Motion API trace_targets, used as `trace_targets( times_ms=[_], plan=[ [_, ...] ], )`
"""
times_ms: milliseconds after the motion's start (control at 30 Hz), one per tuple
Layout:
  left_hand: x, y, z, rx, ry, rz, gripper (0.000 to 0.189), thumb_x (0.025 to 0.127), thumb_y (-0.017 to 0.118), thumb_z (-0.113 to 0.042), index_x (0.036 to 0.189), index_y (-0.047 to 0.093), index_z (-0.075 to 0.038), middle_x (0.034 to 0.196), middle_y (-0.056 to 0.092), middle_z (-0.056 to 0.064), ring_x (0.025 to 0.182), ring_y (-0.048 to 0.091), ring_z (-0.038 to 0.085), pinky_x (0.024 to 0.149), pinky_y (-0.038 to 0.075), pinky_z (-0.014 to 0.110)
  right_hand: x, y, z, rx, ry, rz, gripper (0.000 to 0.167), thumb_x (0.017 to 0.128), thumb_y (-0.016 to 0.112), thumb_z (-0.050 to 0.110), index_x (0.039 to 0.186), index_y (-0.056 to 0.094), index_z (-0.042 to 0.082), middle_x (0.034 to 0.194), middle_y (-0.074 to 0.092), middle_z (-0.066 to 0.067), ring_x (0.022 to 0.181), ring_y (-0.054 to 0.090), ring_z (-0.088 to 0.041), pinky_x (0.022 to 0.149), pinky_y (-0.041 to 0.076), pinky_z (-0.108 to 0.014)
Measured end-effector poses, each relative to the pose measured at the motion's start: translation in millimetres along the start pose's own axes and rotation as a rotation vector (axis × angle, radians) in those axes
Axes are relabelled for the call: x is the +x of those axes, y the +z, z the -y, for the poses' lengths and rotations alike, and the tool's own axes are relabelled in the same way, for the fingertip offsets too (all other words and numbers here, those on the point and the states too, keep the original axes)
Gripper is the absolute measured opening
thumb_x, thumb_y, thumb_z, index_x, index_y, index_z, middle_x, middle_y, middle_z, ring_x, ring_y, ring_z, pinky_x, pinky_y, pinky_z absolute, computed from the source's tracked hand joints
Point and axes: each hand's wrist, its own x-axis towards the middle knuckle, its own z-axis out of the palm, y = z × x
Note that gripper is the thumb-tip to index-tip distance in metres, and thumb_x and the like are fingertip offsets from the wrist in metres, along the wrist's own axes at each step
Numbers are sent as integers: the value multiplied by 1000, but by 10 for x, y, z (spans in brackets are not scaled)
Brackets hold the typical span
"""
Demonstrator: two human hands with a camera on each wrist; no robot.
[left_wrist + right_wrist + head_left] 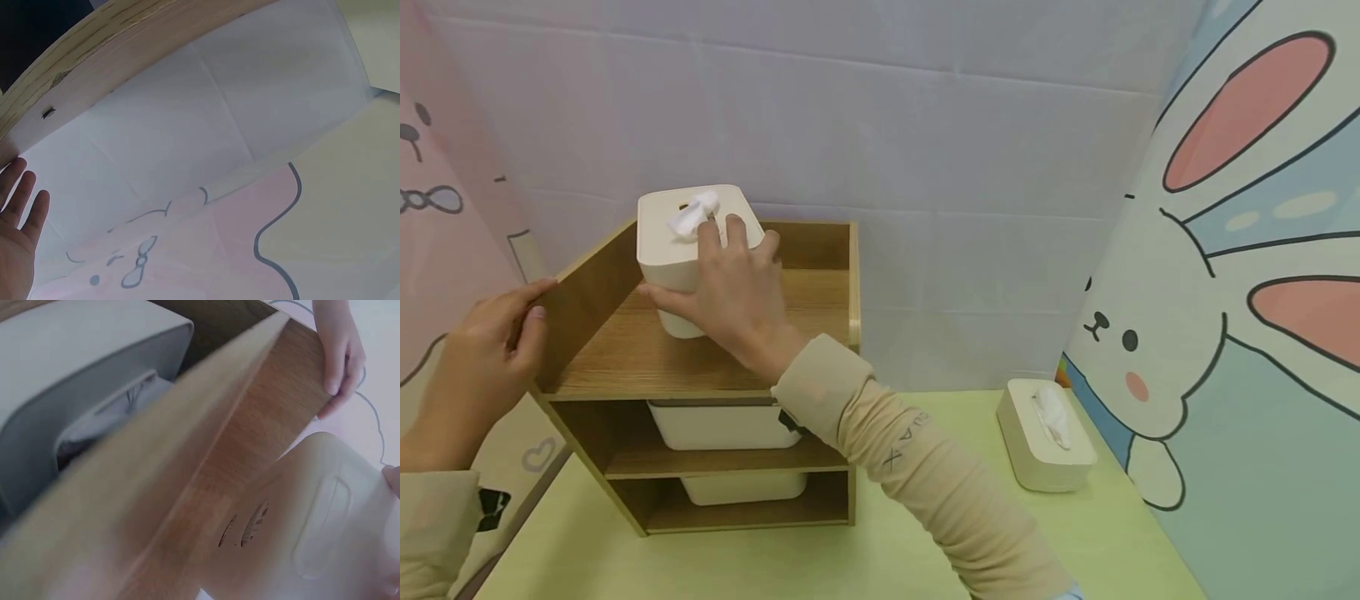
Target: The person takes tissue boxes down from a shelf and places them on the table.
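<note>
My right hand [737,287] grips a white tissue box [658,237] by its near side and top, fingers near the white tissue poking from the slot. The box is held tilted over the top board of a small wooden shelf unit [602,354]; its underside with narrow slots faces the right wrist view. My left hand [493,358] holds the top edge of the unit's left side panel [587,296], thumb on the near side. In the left wrist view, the fingertips [40,200] lie along the panel's outer face.
White bins sit in the middle compartment [722,427] and the bottom compartment [745,490] of the unit. A second tissue box [1024,442] stands at the right on the light green table [925,542]. Cartoon-printed sheets [1285,392] hang at both sides, a pale sheet [962,167] behind.
</note>
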Motion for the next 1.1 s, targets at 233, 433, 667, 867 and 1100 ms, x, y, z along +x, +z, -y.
trace_targets(
  times_ms=[233,433,667,867,1100],
  plan=[
    [-19,-1,6,22,-16,24,37,92,41,-9,125,54,-3,109,57,30,96,48,43,104,25,10,78,-166,-181,35,33,48,78,69,47,78,113,55,15,114,56,-2,86,52,-22,58,47,-25],
    [-19,-9,14,43,-16,36,36,92,41,-9,125,54,-2,110,57,30,98,47,45,103,33,42,138,-275,-375,87,74,78,81,69,50,76,120,53,13,119,55,-3,97,53,-19,75,46,-31],
    [-10,-16,12,42,-11,45,37,92,41,-9,126,54,-3,112,57,30,101,46,48,98,32,52,182,-351,-655,143,138,70,79,69,56,72,121,52,13,121,54,-3,105,52,-18,86,39,-37],
    [-8,-1,15,38,-14,45,37,93,41,-9,126,54,-4,113,57,29,101,46,47,100,32,50,181,-351,-942,196,186,14,75,68,62,67,118,53,12,117,56,-4,106,52,-17,91,32,-40],
    [-7,6,27,30,-16,51,37,93,40,-9,127,53,-4,114,56,30,103,46,47,99,32,51,95,-384,-1269,225,242,-27,71,67,66,63,112,54,9,116,55,-8,102,54,-22,88,32,-40]
  ],
)
